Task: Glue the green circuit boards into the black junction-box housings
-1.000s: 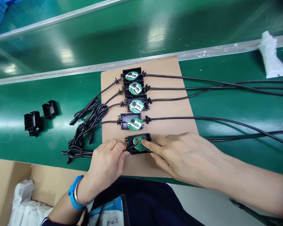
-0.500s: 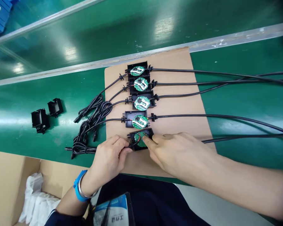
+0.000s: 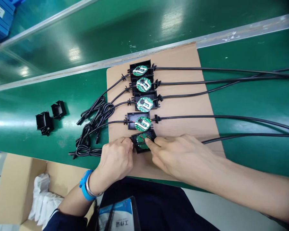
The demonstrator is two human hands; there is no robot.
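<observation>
Here the right hand (image 3: pixel 183 157) touches a circuit board (image 3: pixel 140 138), left hand (image 3: pixel 117 158) curled alongside — both grips unclear; beyond the fingers, four wired cases (image 3: pixel 135 117) crowd cardboard (image 3: pixel 180 106) on a green bench (image 3: pixel 255 154).

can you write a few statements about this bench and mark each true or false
1. The right hand touches the round board in the nearest case. True.
2. The blue wristband is on the right wrist. False: the blue wristband is on the left wrist.
3. Five black cases lie on the brown sheet. True.
4. The left hand is inside the cardboard box. False: the left hand is at the left end of the nearest case.
</observation>
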